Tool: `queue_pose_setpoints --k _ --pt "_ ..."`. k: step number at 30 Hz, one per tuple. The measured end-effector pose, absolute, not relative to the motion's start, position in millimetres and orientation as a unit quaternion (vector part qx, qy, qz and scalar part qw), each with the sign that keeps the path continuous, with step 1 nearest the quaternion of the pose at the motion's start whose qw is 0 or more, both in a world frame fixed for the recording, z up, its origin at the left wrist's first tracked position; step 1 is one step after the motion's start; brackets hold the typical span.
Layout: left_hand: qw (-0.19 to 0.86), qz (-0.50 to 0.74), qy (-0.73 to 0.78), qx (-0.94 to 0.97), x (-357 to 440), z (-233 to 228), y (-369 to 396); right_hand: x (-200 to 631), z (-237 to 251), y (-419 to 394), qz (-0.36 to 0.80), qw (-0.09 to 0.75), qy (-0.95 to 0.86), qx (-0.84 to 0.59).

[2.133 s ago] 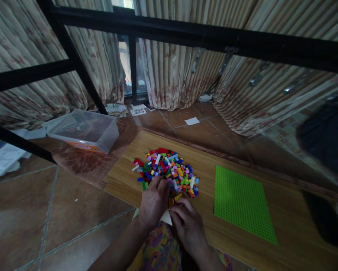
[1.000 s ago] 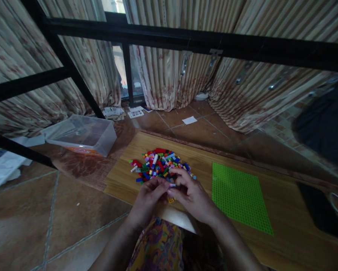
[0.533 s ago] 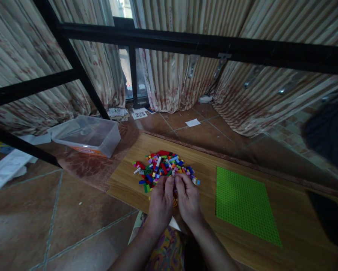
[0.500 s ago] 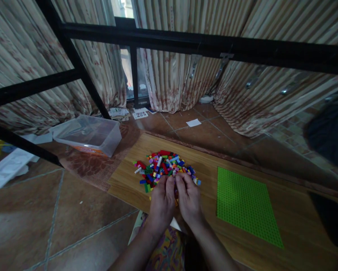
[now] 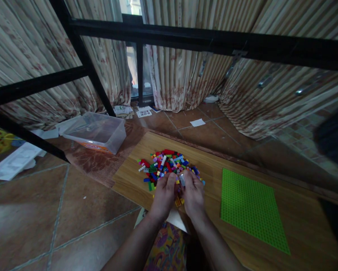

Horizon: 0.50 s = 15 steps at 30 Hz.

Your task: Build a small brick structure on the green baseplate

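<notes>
A heap of small coloured bricks lies on a low wooden board. My left hand and my right hand are pressed together at the near edge of the heap, fingertips meeting over a small pale brick that they pinch between them. A few yellow and orange bricks lie just under my palms. A bright green studded baseplate lies flat on the board to the right of my right hand, with nothing on it.
A clear plastic tub stands on the tiled floor at the left, beyond a brown mat. A black metal frame crosses overhead, with curtains behind. Papers lie at far left. A dark object sits at right.
Both hands lifted from the board's near edge, came together over the heap and now pinch a small brick between the fingertips. The view has shifted slightly.
</notes>
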<state>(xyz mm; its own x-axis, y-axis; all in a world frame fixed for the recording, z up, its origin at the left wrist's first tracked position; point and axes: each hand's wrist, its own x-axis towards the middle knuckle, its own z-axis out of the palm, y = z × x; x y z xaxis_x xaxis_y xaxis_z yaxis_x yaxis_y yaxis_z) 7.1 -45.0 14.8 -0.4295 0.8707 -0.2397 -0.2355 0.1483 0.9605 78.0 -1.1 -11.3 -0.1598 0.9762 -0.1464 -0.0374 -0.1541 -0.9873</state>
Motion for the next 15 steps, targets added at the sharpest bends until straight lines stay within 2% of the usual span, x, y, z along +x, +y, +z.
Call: queue_pose_setpoints --k 2,4,7,10,12,15 --pt "0.519 0.608 0.561 0.215 4.4 16.1 -42.6 76.7 -7.7 2.0 0.612 0.414 -0.463 -0.49" --pt "0.513 0.6 0.571 0.224 -1.2 14.5 -38.8 77.0 -1.4 9.7 0.583 0.398 -0.502 -0.499" --pt "0.382 0.541 0.667 0.341 -13.6 7.5 -31.3 77.5 7.5 28.5 0.431 0.338 -0.669 -0.502" --pt "0.255 0.419 0.76 0.426 -23.3 1.6 -24.7 74.9 12.2 46.1 0.255 0.223 -0.8 -0.494" --pt "0.218 0.352 0.797 0.439 -25.6 -0.1 -22.3 72.4 14.1 52.4 0.175 0.159 -0.842 -0.485" --pt "0.207 0.321 0.817 0.432 -24.6 -0.1 -22.5 70.1 18.5 56.0 0.121 0.102 -0.867 -0.472"
